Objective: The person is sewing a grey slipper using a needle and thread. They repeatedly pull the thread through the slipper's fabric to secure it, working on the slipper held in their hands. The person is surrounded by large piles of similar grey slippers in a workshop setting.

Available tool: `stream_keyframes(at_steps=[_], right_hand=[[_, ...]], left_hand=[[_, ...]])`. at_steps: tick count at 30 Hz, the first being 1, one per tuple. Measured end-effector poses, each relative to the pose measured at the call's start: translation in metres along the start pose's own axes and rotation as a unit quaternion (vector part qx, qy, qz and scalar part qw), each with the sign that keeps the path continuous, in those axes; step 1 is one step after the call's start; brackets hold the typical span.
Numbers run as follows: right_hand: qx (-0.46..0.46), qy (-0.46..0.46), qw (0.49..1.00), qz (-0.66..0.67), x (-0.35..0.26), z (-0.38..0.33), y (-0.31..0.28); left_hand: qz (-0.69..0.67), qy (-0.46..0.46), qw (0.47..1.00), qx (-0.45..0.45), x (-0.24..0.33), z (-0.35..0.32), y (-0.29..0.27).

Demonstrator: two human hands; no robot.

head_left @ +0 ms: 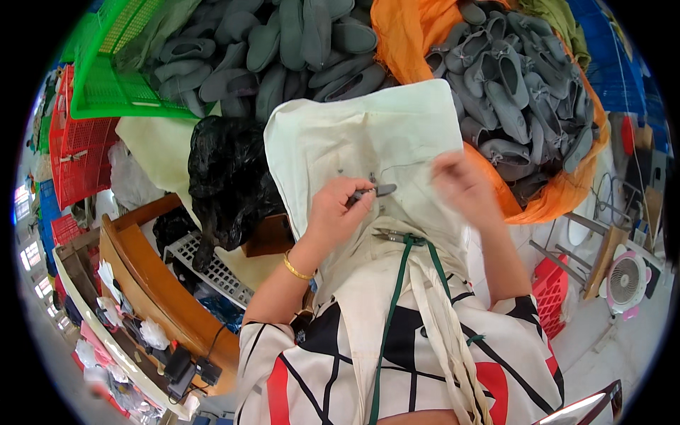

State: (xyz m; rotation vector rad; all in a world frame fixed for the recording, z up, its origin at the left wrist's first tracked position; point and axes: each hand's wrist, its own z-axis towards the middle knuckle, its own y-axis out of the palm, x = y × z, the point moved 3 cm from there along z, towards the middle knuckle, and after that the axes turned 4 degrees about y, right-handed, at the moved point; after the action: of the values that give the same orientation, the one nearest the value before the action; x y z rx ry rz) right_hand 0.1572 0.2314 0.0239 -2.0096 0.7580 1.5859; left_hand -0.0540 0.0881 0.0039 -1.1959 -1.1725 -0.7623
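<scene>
My left hand (338, 207) is closed in a pinch on a small dark grey fabric piece (384, 190), held over the off-white cloth (304, 134) across my lap. One flat end of the piece sticks out past my fingertips. To its right my right hand (460, 180) is raised over the cloth's edge, smeared by motion. Whether it grips anything cannot be made out. A faint thin line runs between the hands; I cannot tell if it is thread or a crease. Small metal snips (393, 236) on a green cord (397, 290) lie on my lap.
Grey flat shoes (283, 42) heap up beside a green plastic basket (106, 85). More grey shoes with bows (506, 78) fill an orange sack (404, 42). A black plastic bag (223, 170) and wooden desk (152, 269) are at left; a small fan (627, 280) stands right.
</scene>
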Motion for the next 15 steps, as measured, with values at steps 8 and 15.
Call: stream_keyframes(at_steps=[8, 15], right_hand=[[-0.04, -0.098, 0.949, -0.296, -0.018, 0.022, 0.022], [0.23, -0.11, 0.918, -0.304, 0.017, 0.027, -0.037]], left_hand=[[-0.038, 0.027, 0.985, -0.166, 0.019, 0.048, -0.003], [0.236, 0.151, 0.957, -0.074, -0.011, 0.191, -0.021]])
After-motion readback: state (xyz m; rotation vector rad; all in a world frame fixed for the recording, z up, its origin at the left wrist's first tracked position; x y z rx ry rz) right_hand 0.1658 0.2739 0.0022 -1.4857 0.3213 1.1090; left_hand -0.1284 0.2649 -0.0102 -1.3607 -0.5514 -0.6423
